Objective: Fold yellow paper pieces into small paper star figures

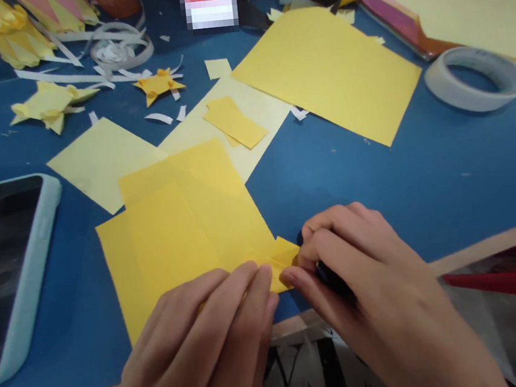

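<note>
A small folded piece of yellow paper (283, 263) is between my two hands at the table's near edge. My left hand (199, 339) has its fingers together and pinches the paper's left side. Part of that side is hidden under the fingers. From the right, my right hand (361, 275) grips the other end between thumb and curled fingers. A black object (332, 277) shows inside the right hand; its kind is mostly hidden. Beneath and left of the hands lie overlapping yellow paper sheets (165, 227).
Pale yellow squares (106, 162), a large yellow sheet (332, 70) and cut strips (237, 122) lie beyond. A tape roll (477, 78) is at right, a phone (9, 266) at left. Folded paper stars (160, 86) and white strips sit behind. A wooden edge (495, 246) borders the blue table.
</note>
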`<state>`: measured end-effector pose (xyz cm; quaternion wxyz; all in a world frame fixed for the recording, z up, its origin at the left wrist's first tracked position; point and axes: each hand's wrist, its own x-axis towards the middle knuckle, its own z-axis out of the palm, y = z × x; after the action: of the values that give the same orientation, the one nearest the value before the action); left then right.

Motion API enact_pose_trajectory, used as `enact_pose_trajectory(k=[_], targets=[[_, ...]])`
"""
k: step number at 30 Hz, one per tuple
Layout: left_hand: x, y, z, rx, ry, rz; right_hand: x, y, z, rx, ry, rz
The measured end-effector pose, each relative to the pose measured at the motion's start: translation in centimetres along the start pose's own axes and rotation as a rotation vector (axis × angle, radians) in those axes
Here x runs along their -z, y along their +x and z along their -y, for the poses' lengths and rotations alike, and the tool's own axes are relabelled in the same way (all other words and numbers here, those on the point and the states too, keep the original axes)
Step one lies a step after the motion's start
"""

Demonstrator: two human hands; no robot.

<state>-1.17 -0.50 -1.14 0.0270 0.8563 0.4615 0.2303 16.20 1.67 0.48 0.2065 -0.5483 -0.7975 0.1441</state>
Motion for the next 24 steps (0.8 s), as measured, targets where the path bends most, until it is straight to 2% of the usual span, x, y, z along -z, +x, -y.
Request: enact_pose_trajectory(k=[6, 14, 20, 24], targets=[[0.3, -0.3, 0.5, -0.108, -0.009, 0.022, -0.2, 0.0, -0.1, -0.005, 0.014, -0.024], [0.6, -0.6, 0.8, -0.141, -0.009, 0.061, -0.4, -0.3, 0.0, -0.010, 0.015, -0.014], [0.3, -0.7, 0.2, -0.093, 0.019, -0.008, -0.5, -0.2, 0.2, -0.009, 0.005, -0.016], [0.7, -0.5, -0.8, -0.028, 0.075, 0.057, -0.2, 0.1, 0.1, 0.006, 0.032, 0.013]])
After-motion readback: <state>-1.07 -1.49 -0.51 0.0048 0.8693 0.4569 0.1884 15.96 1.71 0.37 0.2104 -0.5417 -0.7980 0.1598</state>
